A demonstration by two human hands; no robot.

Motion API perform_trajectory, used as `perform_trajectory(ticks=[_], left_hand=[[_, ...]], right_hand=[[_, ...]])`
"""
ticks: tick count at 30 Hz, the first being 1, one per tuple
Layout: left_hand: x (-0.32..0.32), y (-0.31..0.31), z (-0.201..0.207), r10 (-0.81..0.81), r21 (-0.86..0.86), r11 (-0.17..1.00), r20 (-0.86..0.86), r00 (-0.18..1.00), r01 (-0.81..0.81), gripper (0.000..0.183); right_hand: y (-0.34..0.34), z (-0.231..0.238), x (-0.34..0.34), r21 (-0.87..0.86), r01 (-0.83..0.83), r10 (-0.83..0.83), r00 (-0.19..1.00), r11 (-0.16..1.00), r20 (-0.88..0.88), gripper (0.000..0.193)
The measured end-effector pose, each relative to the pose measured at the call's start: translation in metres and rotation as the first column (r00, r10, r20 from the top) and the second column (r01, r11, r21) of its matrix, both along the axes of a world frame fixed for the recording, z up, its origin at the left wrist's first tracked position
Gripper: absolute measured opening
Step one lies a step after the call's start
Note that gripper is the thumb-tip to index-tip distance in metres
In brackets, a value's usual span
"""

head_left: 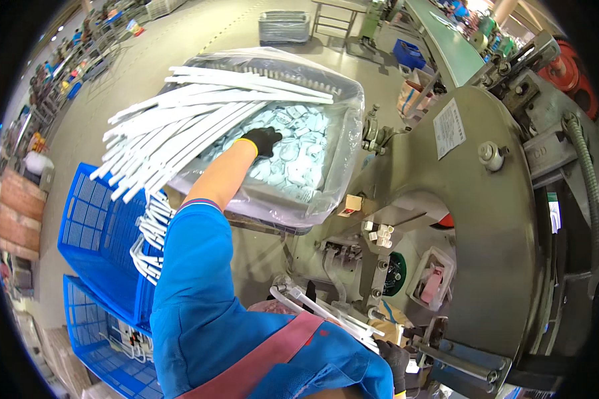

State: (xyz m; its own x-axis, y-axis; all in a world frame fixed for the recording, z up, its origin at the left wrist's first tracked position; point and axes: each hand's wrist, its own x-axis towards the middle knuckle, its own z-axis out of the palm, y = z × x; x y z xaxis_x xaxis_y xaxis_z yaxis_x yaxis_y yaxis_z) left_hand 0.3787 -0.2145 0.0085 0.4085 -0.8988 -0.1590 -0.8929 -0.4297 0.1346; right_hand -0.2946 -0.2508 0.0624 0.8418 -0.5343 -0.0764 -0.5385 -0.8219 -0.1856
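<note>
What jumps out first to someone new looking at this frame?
The left hand, in a black glove, reaching into a plastic-lined bin of small white parts at upper centre, with a fan of long white strips lying across its left rim. Blue crates stand lower left; a grey metal machine fills the right.

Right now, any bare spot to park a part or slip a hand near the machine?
Bare concrete floor beyond the lined bin is open. Bin is full of small pale parts; left hand is in them, white strips cover its left side. Blue crates hold white pieces. Right hand at the machine: crowded.
</note>
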Motion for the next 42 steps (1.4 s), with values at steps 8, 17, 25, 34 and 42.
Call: perform_trajectory(ticks=[8,17,25,34,42], left_hand=[[0.027,-0.029,-0.005,0.372,-0.411,0.804,-0.215,0.903,-0.43,0.024],[0.025,-0.076,-0.009,0.588,-0.258,0.775,-0.041,0.808,-0.577,0.043],[0.016,-0.072,-0.001,0.486,-0.074,0.87,-0.041,0.873,-0.487,0.04],[-0.132,-0.007,0.114,-0.047,-0.726,0.662,-0.287,0.957,-0.185,0.043],[-0.42,0.031,0.103,-0.504,-0.622,0.777,-0.523,0.687,0.096,0.04]], right_hand=[[0.024,-0.012,0.004,0.136,0.205,-0.199,0.978,0.969,-0.059,0.037],[0.04,0.005,0.028,0.196,0.358,-0.323,0.927,0.913,-0.19,0.03],[0.031,0.01,0.017,0.25,0.296,-0.246,0.946,0.922,-0.212,0.027],[-0.015,0.007,-0.016,0.149,-0.006,0.028,0.988,0.989,-0.15,0.038],[-0.065,0.02,-0.057,0.037,-0.289,0.289,0.957,0.957,-0.002,0.034]])
